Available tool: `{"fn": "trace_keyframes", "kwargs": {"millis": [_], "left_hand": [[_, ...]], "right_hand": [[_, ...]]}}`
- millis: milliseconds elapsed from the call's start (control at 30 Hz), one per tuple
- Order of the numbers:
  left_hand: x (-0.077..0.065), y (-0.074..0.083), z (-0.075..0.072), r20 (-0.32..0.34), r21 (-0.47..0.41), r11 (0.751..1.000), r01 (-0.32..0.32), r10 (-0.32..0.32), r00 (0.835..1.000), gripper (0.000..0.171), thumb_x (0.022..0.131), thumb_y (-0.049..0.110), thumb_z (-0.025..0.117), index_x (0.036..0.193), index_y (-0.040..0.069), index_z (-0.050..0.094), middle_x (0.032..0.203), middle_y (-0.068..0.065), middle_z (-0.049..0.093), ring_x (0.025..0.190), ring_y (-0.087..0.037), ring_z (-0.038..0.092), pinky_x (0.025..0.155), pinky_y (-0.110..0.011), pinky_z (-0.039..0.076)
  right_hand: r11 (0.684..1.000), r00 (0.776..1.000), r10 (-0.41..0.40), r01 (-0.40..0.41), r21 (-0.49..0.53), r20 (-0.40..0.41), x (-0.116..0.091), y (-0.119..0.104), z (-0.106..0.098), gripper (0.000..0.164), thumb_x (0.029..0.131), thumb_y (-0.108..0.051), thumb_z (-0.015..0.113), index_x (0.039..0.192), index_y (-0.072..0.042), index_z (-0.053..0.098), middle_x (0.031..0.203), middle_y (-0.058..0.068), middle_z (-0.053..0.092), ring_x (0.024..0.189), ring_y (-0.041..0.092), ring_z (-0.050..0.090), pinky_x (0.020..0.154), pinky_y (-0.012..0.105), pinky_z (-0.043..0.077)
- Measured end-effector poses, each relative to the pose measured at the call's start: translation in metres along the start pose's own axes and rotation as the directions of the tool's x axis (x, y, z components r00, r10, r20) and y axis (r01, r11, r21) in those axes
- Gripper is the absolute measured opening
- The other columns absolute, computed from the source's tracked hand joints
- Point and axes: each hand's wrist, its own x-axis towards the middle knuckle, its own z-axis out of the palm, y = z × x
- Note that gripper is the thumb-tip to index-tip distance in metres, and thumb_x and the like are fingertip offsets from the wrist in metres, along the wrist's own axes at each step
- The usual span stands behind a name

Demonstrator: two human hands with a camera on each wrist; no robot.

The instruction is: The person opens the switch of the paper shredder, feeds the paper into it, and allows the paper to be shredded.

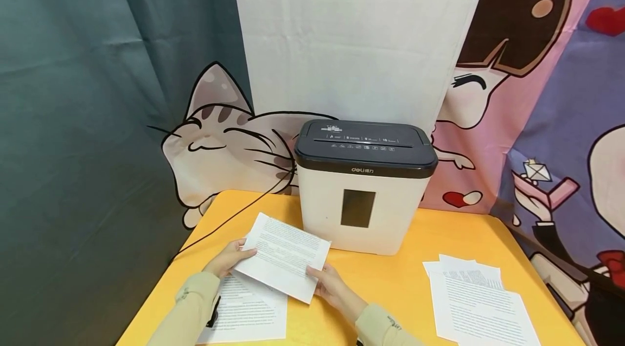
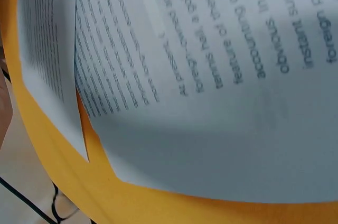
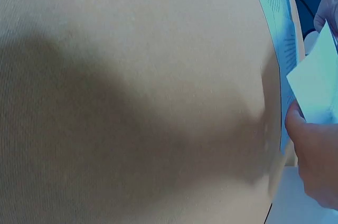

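1. Nearest, printed sheets (image 1: 254, 316) lie on the surface (image 1: 381, 289), probably left to handle.
2. Just above them, my left hand (image 1: 228, 257) and right hand (image 1: 334, 287) each pinch an edge of one lifted paper (image 1: 288, 256), seemingly whole.
3. Rightward, loose sheets (image 1: 480, 308) overlap; I cannot tell whether they're finished.
4. Farthest, the shredder (image 1: 363, 188) shows no paper in its slot (image 1: 363, 143): that step looks undone.
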Motion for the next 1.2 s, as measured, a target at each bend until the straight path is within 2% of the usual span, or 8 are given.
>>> {"fn": "trace_keyframes", "kwargs": {"millis": [167,300,567,667,867,1100,1200], "left_hand": [[0.001,0.001,0.006,0.052,-0.027,0.999,-0.028,0.029,0.998,0.062,0.09,0.018,0.063,0.132,-0.018,0.034,0.101,-0.002,0.07,0.084,-0.008,0.067,0.074,-0.026,0.055],[0.002,0.003,0.01,0.086,-0.052,0.998,-0.028,0.033,0.996,0.06,0.091,0.017,0.062,0.132,-0.017,0.035,0.099,0.0,0.07,0.084,-0.009,0.068,0.073,-0.027,0.056],[-0.001,0.016,0.024,0.111,0.008,0.998,-0.067,0.065,0.992,0.052,0.091,0.022,0.062,0.126,-0.013,0.046,0.101,0.001,0.07,0.084,-0.008,0.066,0.072,-0.024,0.054],[-0.003,0.021,0.031,0.102,0.033,0.995,-0.09,0.086,0.991,0.049,0.092,0.022,0.062,0.123,-0.012,0.048,0.098,0.002,0.07,0.083,-0.007,0.066,0.071,-0.024,0.053],[-0.002,0.026,0.042,0.033,0.079,0.986,-0.146,0.144,0.989,0.043,0.092,0.02,0.06,0.12,-0.012,0.052,0.092,0.001,0.07,0.075,-0.003,0.063,0.064,-0.021,0.051],[0.0,0.022,0.054,0.021,0.098,0.976,-0.195,0.194,0.981,0.043,0.091,0.018,0.062,0.12,-0.014,0.053,0.1,-0.018,0.069,0.078,-0.006,0.065,0.066,-0.023,0.053],[-0.002,0.022,0.061,0.023,0.107,0.969,-0.225,0.224,0.974,0.039,0.091,0.014,0.062,0.116,-0.015,0.054,0.099,-0.022,0.068,0.076,-0.004,0.064,0.065,-0.021,0.053]], "right_hand": [[0.999,0.998,-0.041,0.041,0.0,-0.04,-0.001,-0.005,-0.007,0.043,0.094,-0.006,0.053,0.132,0.007,0.041,0.107,0.006,0.07,0.092,0.016,0.068,0.082,0.039,0.055],[0.997,0.995,-0.072,0.07,-0.033,-0.072,-0.005,-0.01,-0.014,0.042,0.094,-0.007,0.053,0.131,0.009,0.041,0.106,0.008,0.071,0.089,0.015,0.069,0.079,0.036,0.056],[0.987,0.987,-0.127,0.116,-0.11,-0.1,-0.013,-0.024,-0.025,0.044,0.094,-0.007,0.053,0.131,0.012,0.039,0.108,0.008,0.07,0.089,0.014,0.069,0.076,0.031,0.056],[0.982,0.983,-0.147,0.131,-0.139,-0.113,-0.016,-0.028,-0.028,0.044,0.094,-0.007,0.054,0.13,0.013,0.04,0.106,0.008,0.07,0.087,0.014,0.069,0.075,0.031,0.056],[0.971,0.976,-0.167,0.137,-0.198,-0.143,-0.022,-0.035,-0.032,0.044,0.092,-0.007,0.056,0.129,0.014,0.041,0.107,0.009,0.07,0.086,0.013,0.067,0.073,0.03,0.055],[0.968,0.973,-0.169,0.133,-0.214,-0.157,-0.031,-0.04,-0.045,0.046,0.092,-0.008,0.057,0.129,0.014,0.04,0.109,0.01,0.069,0.089,0.014,0.067,0.076,0.032,0.055],[0.963,0.973,-0.176,0.14,-0.232,-0.147,-0.036,-0.044,-0.051,0.046,0.092,-0.007,0.057,0.129,0.014,0.04,0.11,0.01,0.069,0.09,0.013,0.067,0.077,0.032,0.055]]}}
